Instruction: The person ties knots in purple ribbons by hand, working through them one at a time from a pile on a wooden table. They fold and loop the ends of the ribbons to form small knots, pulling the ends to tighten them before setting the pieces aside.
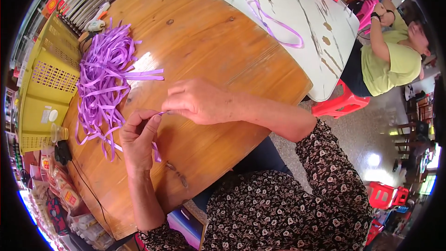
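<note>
We pinch a thin, glossy purple ribbon strip [156, 151] between our left hand [138, 140] and right hand [197, 100], both clenched on it above the round wooden table [209, 42]; its tail dangles below the left fingers, beside the heap of cut purple ribbons [103, 81].

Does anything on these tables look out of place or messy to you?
One purple ribbon loop lies alone on the white marbled table, apart from the tangled ribbon heap on the wooden table. Both hands, left hand and right hand, pinch a single ribbon strip. Nothing looks spilled or damaged.
</note>
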{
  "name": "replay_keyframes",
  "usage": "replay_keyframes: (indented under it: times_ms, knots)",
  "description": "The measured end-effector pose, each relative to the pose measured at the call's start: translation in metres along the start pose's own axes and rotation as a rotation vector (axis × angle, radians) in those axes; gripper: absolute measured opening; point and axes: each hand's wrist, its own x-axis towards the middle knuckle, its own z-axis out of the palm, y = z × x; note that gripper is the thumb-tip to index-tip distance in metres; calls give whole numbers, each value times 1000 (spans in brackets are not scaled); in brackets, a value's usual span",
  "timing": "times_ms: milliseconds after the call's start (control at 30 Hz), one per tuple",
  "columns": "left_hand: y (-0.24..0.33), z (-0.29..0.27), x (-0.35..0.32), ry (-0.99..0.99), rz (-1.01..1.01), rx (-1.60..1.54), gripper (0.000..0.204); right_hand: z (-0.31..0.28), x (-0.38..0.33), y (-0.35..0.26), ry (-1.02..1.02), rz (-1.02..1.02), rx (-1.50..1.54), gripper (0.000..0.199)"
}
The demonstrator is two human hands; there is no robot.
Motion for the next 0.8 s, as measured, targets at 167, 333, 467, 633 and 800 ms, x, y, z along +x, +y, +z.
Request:
replay_keyframes:
  times_ms: [167,333,467,633,800]
  knots:
    - [3,0,1,2,-36,-56,5,-3,-2,-3,31,-26,-120,17]
    - [-3,-7,1,96,154,159,5,3,-2,-4,93,-109,-222,18]
    - [-8,2,7,114,539,409,6,0,-2,-10,-23,-31,-119,10]
    - [0,11,-4,33,45,-258,7,-4,5,-5,-182,331,833,9]
    - [-8,13,-8,-28,-117,-672,9,-3,5,-16,-103,454,1365,20]
